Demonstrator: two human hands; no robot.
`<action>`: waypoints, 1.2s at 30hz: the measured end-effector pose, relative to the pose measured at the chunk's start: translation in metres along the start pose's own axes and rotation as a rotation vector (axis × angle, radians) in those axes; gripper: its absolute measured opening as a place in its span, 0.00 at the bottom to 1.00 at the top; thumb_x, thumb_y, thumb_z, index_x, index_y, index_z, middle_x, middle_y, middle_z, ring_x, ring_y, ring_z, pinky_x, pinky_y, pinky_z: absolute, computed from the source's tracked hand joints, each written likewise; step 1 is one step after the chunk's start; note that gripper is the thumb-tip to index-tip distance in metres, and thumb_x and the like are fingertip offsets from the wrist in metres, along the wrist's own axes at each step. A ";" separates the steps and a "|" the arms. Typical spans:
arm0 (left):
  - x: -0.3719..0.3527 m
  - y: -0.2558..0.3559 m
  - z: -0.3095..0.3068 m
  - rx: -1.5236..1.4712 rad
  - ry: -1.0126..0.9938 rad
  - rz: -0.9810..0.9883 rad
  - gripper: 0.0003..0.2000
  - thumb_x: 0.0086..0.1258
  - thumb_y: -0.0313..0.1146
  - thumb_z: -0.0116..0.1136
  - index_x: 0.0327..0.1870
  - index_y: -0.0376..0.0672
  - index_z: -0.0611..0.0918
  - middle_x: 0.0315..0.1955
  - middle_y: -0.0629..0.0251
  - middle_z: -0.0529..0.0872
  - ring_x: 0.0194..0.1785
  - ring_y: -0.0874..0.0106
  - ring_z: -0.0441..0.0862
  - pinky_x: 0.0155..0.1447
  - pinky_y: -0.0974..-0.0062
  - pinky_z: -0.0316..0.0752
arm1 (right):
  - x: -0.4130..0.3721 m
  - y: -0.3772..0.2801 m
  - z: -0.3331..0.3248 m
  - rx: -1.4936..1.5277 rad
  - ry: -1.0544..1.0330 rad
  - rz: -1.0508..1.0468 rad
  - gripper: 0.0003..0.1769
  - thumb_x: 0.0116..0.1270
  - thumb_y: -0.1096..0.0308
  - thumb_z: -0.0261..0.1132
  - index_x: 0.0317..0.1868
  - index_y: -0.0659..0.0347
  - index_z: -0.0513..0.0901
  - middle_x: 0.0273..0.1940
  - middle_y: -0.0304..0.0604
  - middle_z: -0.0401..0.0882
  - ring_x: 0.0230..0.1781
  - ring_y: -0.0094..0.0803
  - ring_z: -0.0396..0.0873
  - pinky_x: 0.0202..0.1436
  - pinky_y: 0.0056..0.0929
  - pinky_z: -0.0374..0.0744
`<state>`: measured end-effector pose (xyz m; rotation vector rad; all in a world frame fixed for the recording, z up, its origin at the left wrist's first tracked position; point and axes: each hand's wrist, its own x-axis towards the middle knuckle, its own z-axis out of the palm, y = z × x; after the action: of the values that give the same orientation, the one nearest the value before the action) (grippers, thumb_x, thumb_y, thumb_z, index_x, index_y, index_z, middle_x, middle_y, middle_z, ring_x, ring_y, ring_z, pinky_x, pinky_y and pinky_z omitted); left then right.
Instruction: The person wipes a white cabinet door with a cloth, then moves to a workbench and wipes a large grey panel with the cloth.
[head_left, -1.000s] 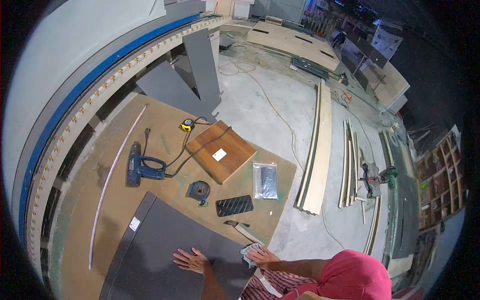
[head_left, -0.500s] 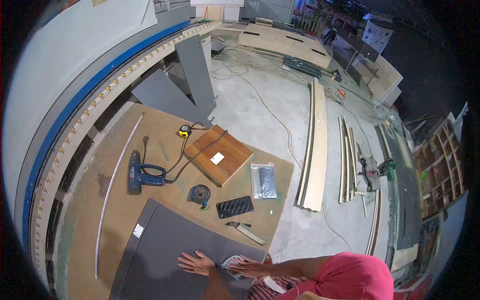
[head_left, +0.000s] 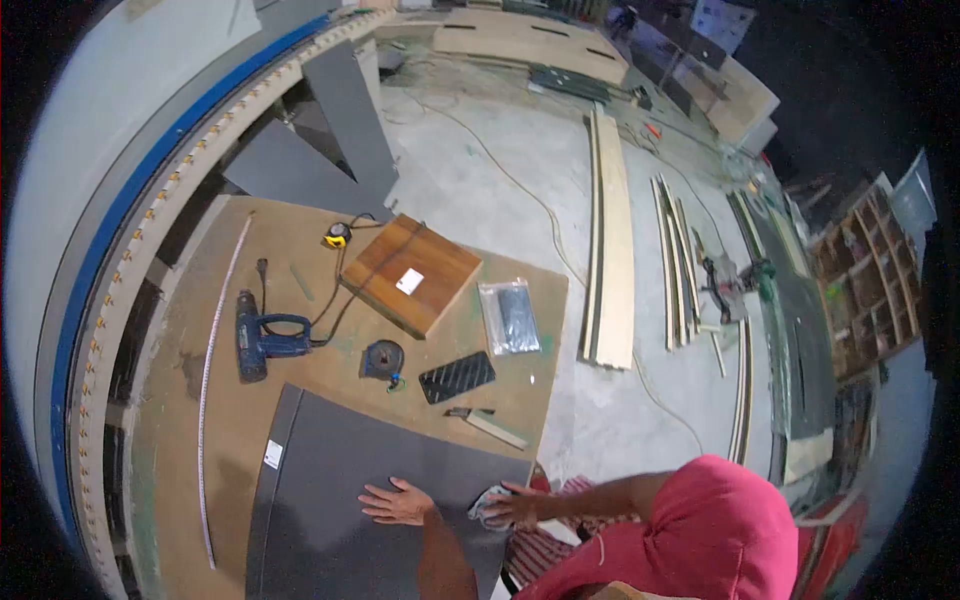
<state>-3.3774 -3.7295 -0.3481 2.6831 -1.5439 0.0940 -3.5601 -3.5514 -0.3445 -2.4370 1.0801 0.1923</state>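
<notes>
A dark grey panel [head_left: 345, 470] with a white label [head_left: 273, 454] lies on the brown worktable. My left hand [head_left: 398, 502] rests flat on its surface, fingers spread. Near the panel's right edge, my right hand [head_left: 518, 508] presses a crumpled pale cloth [head_left: 486, 506] against it, partly covering the cloth. Beyond the panel are a utility knife and a pale strip [head_left: 495, 429], a black phone [head_left: 457, 378] and a dark tape measure [head_left: 382, 360].
On the worktable [head_left: 210, 480] lie a blue heat gun [head_left: 272, 342] with its cord, a wooden block [head_left: 405, 285], a yellow-black tape measure [head_left: 337, 235], a plastic bag [head_left: 510, 318] and a long thin strip [head_left: 209, 400]. Long boards [head_left: 612, 250] lie on the floor to the right.
My right hand has slid the cloth rightward, farther from my left hand and nearer the panel's edge. My left hand stays flat on the panel. The camera view has shifted, moving the scene upward.
</notes>
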 end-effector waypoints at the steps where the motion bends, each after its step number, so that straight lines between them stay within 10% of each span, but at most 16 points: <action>1: -0.001 0.001 0.002 0.004 -0.018 -0.014 0.29 0.75 0.54 0.34 0.72 0.49 0.61 0.73 0.57 0.55 0.75 0.50 0.50 0.73 0.47 0.50 | -0.001 0.009 -0.011 0.112 -0.004 -0.018 0.45 0.53 0.51 0.63 0.73 0.35 0.56 0.77 0.32 0.44 0.78 0.40 0.38 0.74 0.61 0.40; 5: -0.001 0.001 0.003 -0.052 0.035 -0.002 0.29 0.73 0.52 0.42 0.71 0.49 0.62 0.73 0.57 0.56 0.74 0.49 0.53 0.72 0.46 0.52 | 0.037 0.043 -0.046 -0.028 0.278 0.151 0.33 0.62 0.65 0.54 0.70 0.42 0.61 0.75 0.37 0.48 0.75 0.45 0.49 0.73 0.57 0.50; 13: -0.002 0.002 0.008 -0.029 0.052 -0.024 0.27 0.74 0.51 0.43 0.70 0.50 0.65 0.72 0.57 0.58 0.74 0.49 0.53 0.71 0.46 0.55 | 0.118 0.039 -0.089 0.072 0.285 0.372 0.34 0.64 0.64 0.56 0.71 0.42 0.61 0.77 0.37 0.43 0.77 0.43 0.41 0.74 0.55 0.45; 25: -0.001 0.002 0.005 -0.053 0.083 -0.002 0.28 0.72 0.47 0.48 0.71 0.49 0.63 0.72 0.57 0.57 0.74 0.50 0.53 0.72 0.47 0.52 | 0.023 0.059 -0.054 0.192 -0.010 -0.273 0.26 0.59 0.63 0.59 0.60 0.42 0.71 0.74 0.31 0.53 0.76 0.40 0.47 0.75 0.61 0.40; 27: -0.002 0.005 -0.003 -0.054 0.038 -0.012 0.27 0.72 0.47 0.48 0.70 0.49 0.63 0.72 0.56 0.57 0.74 0.50 0.53 0.73 0.47 0.51 | 0.054 0.087 -0.020 -0.023 0.430 -0.174 0.25 0.61 0.63 0.60 0.60 0.37 0.70 0.76 0.29 0.48 0.77 0.39 0.44 0.76 0.59 0.41; 36: -0.002 0.004 0.003 -0.051 0.073 -0.015 0.27 0.72 0.47 0.47 0.70 0.49 0.64 0.72 0.57 0.58 0.74 0.50 0.53 0.73 0.49 0.52 | 0.088 0.045 -0.080 0.109 0.429 0.266 0.27 0.59 0.62 0.61 0.62 0.46 0.72 0.74 0.37 0.52 0.74 0.43 0.52 0.73 0.54 0.52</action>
<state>-3.3817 -3.7298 -0.3513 2.6213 -1.4855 0.1481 -3.5377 -3.6729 -0.3167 -2.2840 1.5535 -0.3133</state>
